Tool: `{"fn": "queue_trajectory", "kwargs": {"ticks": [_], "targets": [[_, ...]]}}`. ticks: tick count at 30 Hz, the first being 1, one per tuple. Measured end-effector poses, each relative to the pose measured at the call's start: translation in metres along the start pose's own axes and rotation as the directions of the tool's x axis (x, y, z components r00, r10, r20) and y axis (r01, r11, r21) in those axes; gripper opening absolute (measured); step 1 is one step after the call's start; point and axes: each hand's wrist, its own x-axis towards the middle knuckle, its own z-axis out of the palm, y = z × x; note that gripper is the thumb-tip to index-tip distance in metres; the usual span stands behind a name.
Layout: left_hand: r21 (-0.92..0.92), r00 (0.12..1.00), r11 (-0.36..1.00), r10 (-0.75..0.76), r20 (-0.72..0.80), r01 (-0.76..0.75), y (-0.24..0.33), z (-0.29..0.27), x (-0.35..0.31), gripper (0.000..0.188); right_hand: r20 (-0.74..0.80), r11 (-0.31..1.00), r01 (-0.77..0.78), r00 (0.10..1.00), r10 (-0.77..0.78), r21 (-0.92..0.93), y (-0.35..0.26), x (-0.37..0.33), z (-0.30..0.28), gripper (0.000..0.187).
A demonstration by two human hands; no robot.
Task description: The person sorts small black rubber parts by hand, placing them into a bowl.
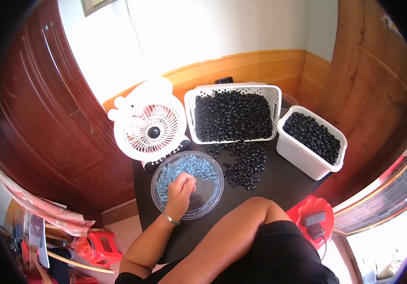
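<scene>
My left hand (180, 191), with a bracelet on the wrist, is closed in a fist over a round clear plastic tub (204, 208). Small translucent light blue pieces (184, 165) lie mostly along the tub's far and left side. Whatever the fist may hold is hidden by the fingers. My right arm (232, 232) is bent, its elbow near the table's front edge and its forearm running to the lower edge; the right hand is out of the picture. Beyond the tub, small black ring-like pieces (248, 163) are scattered on the dark table (279, 184).
A white perforated basket (279, 111) and a white bin (303, 158) hold more black pieces. The white animal-shaped fan (153, 130) stands left of the basket. A red stool (324, 210) with dark devices is at right. Another person's hand (34, 258) shows lower left.
</scene>
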Motion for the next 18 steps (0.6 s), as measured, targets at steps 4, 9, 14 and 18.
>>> {"fn": "queue_trajectory", "kwargs": {"ticks": [4, 9, 14, 18], "targets": [[0.019, 0.999, 0.999, 0.041, 0.003, -0.041, 0.003, -0.006, -0.006, 0.016, 0.033, 0.999, -0.020, 0.999, 0.021, -0.026, 0.008, 0.004, 0.009, 0.039], [0.030, 0.998, 0.998, 0.057, 0.020, -0.058, 0.009, -0.006, -0.004, 0.016, 0.047, 0.996, -0.038, 0.998, 0.041, -0.078, 0.010, 0.005, 0.014, 0.040], [0.018, 0.999, 0.999, 0.044, 0.002, -0.044, 0.005, -0.010, -0.004, 0.015, 0.065, 0.991, -0.042, 0.997, 0.050, -0.124, 0.011, 0.005, 0.015, 0.040], [0.036, 0.999, 0.999, 0.032, 0.008, -0.033, 0.008, -0.007, -0.004, 0.015, 0.075, 0.986, -0.046, 0.995, 0.059, -0.158, 0.011, 0.003, 0.015, 0.040]]}}
